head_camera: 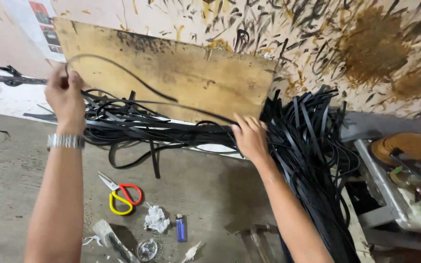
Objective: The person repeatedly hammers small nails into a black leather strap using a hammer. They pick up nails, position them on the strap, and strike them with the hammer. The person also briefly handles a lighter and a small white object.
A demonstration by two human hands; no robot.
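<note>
A thin black strap (123,73), flat and flexible, arcs in front of the wooden board (171,73), a worn yellowish panel smudged with dark stains that leans on the paint-streaked wall. The left hand (64,95) is raised at the board's left edge with its fingers pinched shut on one end of the strap; a metal link watch (65,141) circles that wrist. The right hand (250,136) sits below the board's lower right corner, fingers closed over the strap where it meets the heap of black straps (308,146), a glossy tangle spilling from under the board down to the right. The two hands are well apart. On the rough grey floor below the board lie scissors (120,195) with one red and one yellow loop handle, a crumpled white wad (156,218) and a small blue lighter (181,228). Right of the heap lies a coiled tan roll (403,146).
</note>
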